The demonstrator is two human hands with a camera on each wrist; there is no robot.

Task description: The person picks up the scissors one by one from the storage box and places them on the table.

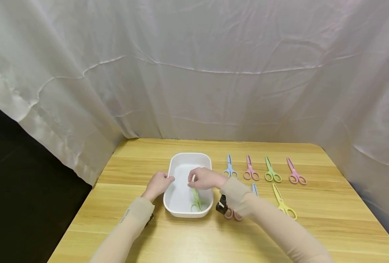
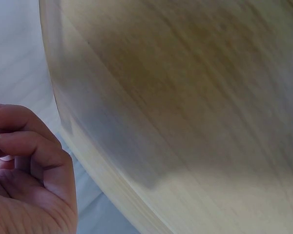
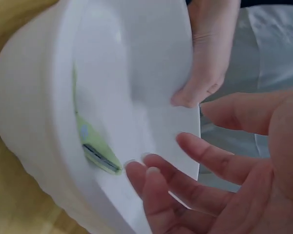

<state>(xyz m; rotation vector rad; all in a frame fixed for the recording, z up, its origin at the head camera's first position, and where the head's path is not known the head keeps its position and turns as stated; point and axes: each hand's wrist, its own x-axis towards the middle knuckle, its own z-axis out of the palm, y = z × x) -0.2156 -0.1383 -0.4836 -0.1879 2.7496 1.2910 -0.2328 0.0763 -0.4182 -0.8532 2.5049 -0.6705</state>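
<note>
A white plastic tub [image 1: 181,197] stands on the table, and my left hand [image 1: 158,183] grips its left rim, the thumb over the edge. In the right wrist view, that thumb shows inside the wall. Light green scissors [image 1: 196,201] lie in the tub near its right wall. My right hand [image 1: 203,178] hovers over the tub, just beyond the scissors' blade end. Seen from the right wrist, its fingers [image 3: 205,156] are spread and loosely bent, apart from the green scissors [image 3: 100,151], with nothing between them.
Right of the tub lie blue scissors [image 1: 230,168], pink scissors [image 1: 250,170], green scissors [image 1: 271,171] and more pink ones in a row. Nearer are yellow scissors [image 1: 282,202], a blue blade [image 1: 254,189] and pink handles [image 1: 237,216], partly behind my right arm. A pale curtain [image 1: 214,102] hangs behind the table.
</note>
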